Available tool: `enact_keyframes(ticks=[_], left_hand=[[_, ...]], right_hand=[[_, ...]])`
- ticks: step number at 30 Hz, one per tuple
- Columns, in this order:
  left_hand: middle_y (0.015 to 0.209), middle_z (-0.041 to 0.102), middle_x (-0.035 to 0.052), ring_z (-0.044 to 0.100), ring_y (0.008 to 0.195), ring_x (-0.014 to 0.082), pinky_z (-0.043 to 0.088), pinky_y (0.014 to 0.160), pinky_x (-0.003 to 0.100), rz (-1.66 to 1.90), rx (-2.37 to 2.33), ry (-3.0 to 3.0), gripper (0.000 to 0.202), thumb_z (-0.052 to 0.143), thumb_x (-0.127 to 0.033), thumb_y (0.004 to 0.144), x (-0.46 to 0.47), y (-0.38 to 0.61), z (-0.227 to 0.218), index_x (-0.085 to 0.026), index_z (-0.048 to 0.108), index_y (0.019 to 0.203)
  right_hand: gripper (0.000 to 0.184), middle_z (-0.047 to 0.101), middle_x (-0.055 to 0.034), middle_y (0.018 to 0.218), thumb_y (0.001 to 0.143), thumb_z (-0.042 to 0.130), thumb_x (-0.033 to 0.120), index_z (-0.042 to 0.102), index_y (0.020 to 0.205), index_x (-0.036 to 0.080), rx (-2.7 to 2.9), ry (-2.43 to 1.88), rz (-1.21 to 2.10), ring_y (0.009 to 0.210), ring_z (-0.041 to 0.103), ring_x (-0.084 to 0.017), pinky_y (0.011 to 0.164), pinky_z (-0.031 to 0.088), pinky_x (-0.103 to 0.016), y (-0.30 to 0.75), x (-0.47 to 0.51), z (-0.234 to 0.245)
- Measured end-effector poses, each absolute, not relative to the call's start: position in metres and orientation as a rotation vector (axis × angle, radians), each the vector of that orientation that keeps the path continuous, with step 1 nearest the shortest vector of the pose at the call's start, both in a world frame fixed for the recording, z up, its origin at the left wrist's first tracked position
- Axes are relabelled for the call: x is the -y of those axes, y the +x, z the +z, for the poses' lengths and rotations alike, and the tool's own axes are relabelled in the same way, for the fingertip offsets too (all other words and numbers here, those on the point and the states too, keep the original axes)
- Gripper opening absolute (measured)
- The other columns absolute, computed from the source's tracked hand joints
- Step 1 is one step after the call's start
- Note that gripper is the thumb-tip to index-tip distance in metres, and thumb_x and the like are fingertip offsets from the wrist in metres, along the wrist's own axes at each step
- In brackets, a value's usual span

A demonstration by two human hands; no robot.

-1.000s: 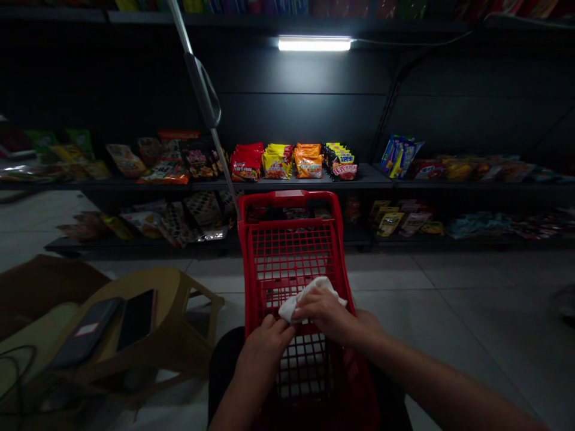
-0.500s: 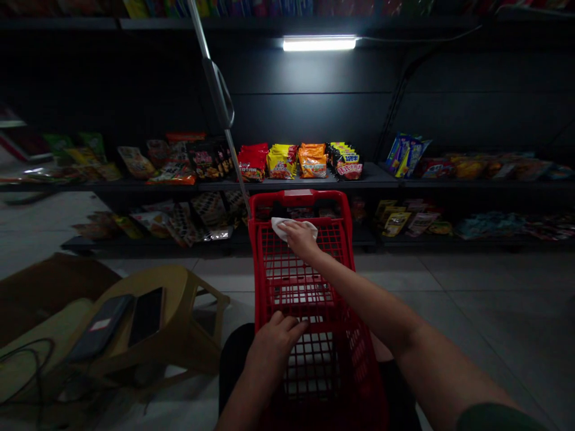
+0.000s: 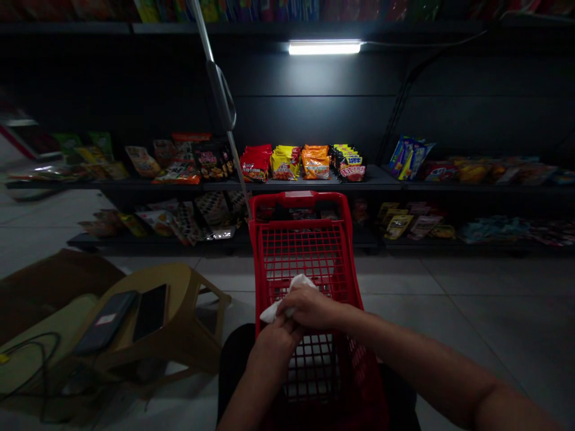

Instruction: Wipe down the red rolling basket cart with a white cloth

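Observation:
A red plastic shopping basket (image 3: 303, 245) with grid walls stands between my knees, its grid side facing me. A white cloth (image 3: 303, 280) is bunched over the basket's middle, and my right hand (image 3: 312, 306) is closed around it. Just below, my left hand (image 3: 274, 344) meets the right one, its fingers curled at the cloth and partly covered by the right hand. One end of the cloth sticks out to the left above the left knuckles. A thin metal rod with a dark grip (image 3: 221, 96) rises at the basket's upper left corner.
Snack packets (image 3: 287, 163) stand along the dark shelf (image 3: 377, 176) ahead, under a lit tube lamp (image 3: 324, 47). To the left, a tan plastic stool (image 3: 184, 299) bears a phone (image 3: 151, 311) and a dark flat case (image 3: 105, 323). Cables (image 3: 42, 359) hang farther left.
My right hand has drawn the white cloth from the basket's upper grid down to its middle, where it now meets my left hand. The view has shifted slightly.

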State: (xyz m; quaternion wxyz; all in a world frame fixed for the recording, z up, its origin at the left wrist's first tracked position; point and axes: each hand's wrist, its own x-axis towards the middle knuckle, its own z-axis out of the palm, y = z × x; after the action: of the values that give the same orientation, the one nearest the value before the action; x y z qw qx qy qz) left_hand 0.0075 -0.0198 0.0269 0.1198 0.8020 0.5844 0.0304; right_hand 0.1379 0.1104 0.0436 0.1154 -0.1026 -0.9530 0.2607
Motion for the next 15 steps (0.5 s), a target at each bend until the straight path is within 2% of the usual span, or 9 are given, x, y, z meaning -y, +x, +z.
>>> enact_keyframes(ticks=[2,4,7,10,12,15], left_hand=[[0.130,0.063,0.0028,0.050,0.122,0.0236,0.050,0.093,0.035,0.072,-1.715,2.334,0.052,0.048,-0.012,0.094,0.020,0.007,0.028,-0.036,0.051,0.140],[0.127,0.064,0.0039,0.050,0.119,0.0246,0.051,0.090,0.036,0.023,-1.718,2.315,0.052,0.047,-0.013,0.093,0.020,0.008,0.030,-0.035,0.050,0.141],[0.126,0.064,0.0047,0.051,0.114,0.0251,0.052,0.085,0.034,-0.062,-1.734,2.280,0.055,0.048,-0.011,0.091,0.018,0.010,0.036,-0.033,0.050,0.141],[0.122,0.065,0.0046,0.051,0.110,0.0229,0.050,0.083,0.031,-0.045,-1.772,2.277,0.053,0.049,-0.011,0.091,0.017,0.013,0.039,-0.033,0.052,0.139],[0.120,0.065,0.0044,0.051,0.109,0.0218,0.050,0.083,0.030,-0.026,-1.788,2.284,0.050,0.050,-0.013,0.092,0.017,0.012,0.038,-0.033,0.052,0.137],[0.120,0.065,0.0037,0.052,0.107,0.0214,0.051,0.083,0.031,-0.007,-1.770,2.305,0.047,0.051,-0.015,0.093,0.017,0.010,0.031,-0.033,0.053,0.136]], right_hand=[[0.045,0.075,0.0008,0.096,0.077,0.052,0.004,0.071,0.113,0.023,2.878,-0.207,0.851,0.083,0.065,-0.012,0.079,0.044,-0.022,0.134,-0.119,0.058],[0.044,0.074,0.0013,0.103,0.080,0.052,0.005,0.070,0.115,0.025,2.874,-0.161,0.774,0.091,0.065,-0.012,0.084,0.044,-0.023,0.119,-0.136,0.074],[0.040,0.067,-0.0013,0.127,0.089,0.050,0.009,0.067,0.120,0.027,2.694,-0.315,0.372,0.118,0.056,-0.018,0.103,0.037,-0.034,0.086,-0.166,0.085],[0.043,0.048,-0.0024,0.150,0.097,0.045,0.016,0.055,0.135,0.031,2.677,-0.405,0.051,0.139,0.038,-0.023,0.109,0.032,-0.045,0.064,-0.194,0.078],[0.045,0.040,-0.0027,0.155,0.099,0.042,0.019,0.047,0.142,0.034,2.731,-0.458,-0.034,0.142,0.034,-0.025,0.107,0.034,-0.047,0.062,-0.209,0.069],[0.047,0.038,-0.0039,0.156,0.100,0.041,0.020,0.043,0.145,0.035,2.746,-0.543,-0.043,0.141,0.035,-0.025,0.107,0.036,-0.047,0.078,-0.227,0.061]])
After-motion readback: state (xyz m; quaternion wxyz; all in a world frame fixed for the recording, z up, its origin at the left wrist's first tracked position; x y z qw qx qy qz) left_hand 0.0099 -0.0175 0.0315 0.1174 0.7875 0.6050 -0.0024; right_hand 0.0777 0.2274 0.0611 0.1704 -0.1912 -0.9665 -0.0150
